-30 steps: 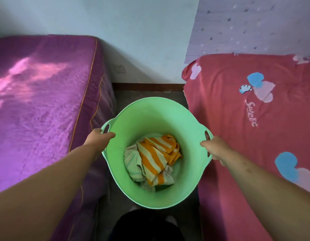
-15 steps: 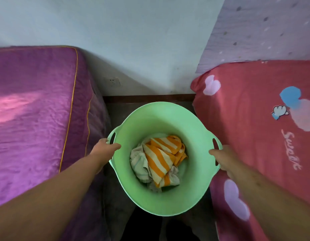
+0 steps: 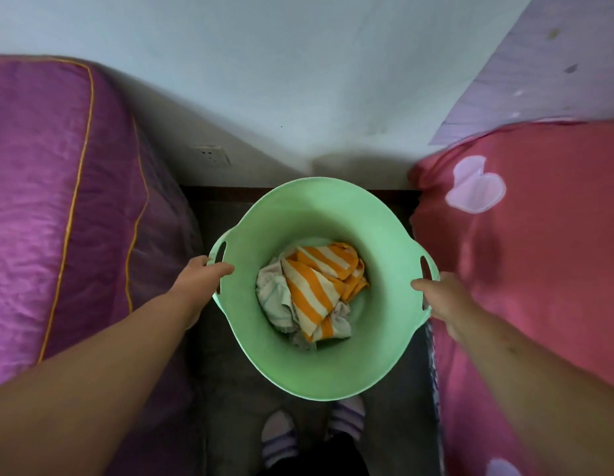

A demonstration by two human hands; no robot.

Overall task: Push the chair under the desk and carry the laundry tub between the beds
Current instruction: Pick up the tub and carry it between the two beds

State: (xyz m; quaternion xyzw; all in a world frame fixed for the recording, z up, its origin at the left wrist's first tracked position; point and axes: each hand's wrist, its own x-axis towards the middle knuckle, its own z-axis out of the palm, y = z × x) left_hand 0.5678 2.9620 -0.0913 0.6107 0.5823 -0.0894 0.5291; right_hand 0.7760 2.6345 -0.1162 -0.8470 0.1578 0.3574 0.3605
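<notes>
The green laundry tub (image 3: 298,214) sits low in the gap between the two beds, just in front of my feet. Inside lies orange-and-white striped cloth (image 3: 316,286) on pale laundry. My left hand (image 3: 199,280) holds the tub's left rim just below the handle slot, thumb over the edge. My right hand (image 3: 439,297) grips the right rim at the other handle, thumb inside. Whether the tub's base touches the floor is hidden. Neither chair nor desk is in view.
A purple bed (image 3: 58,201) flanks the left and a pink bed with heart patches (image 3: 539,252) the right, both close to the tub. The wall with a socket (image 3: 211,156) and a dark skirting board (image 3: 223,194) closes the gap ahead. My slippered feet (image 3: 280,438) stand behind the tub.
The tub has moved forward toward the wall and down. My hands have slid from the handle slots to the rim beside them, and my feet have come into view.
</notes>
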